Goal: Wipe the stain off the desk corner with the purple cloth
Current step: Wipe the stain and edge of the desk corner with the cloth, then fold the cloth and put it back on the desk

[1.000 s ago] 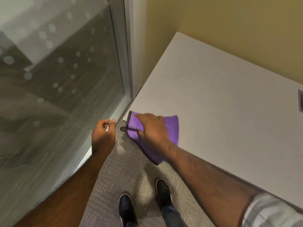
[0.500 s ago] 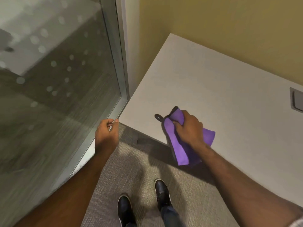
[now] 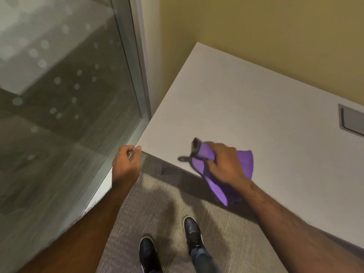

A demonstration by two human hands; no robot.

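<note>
The purple cloth (image 3: 245, 164), with a dark trim and a small hanging loop, is bunched on the white desk (image 3: 246, 107) near its front edge, and part of it hangs over that edge. My right hand (image 3: 222, 164) presses down on the cloth and grips it. The desk's near left corner lies to the left of the cloth, and I see no stain on it. My left hand (image 3: 126, 164) hovers just left of that corner, fingers loosely curled with nothing in them.
A glass wall with a metal frame (image 3: 137, 79) runs along the left, close to the desk. A yellow wall stands behind the desk. A grey cable hatch (image 3: 352, 121) is set in the desk at far right. My shoes (image 3: 193, 233) stand on grey carpet.
My right hand has slid the cloth from the desk's near left corner to the right along the front edge, bunching it up. My left hand has stayed beside the corner.
</note>
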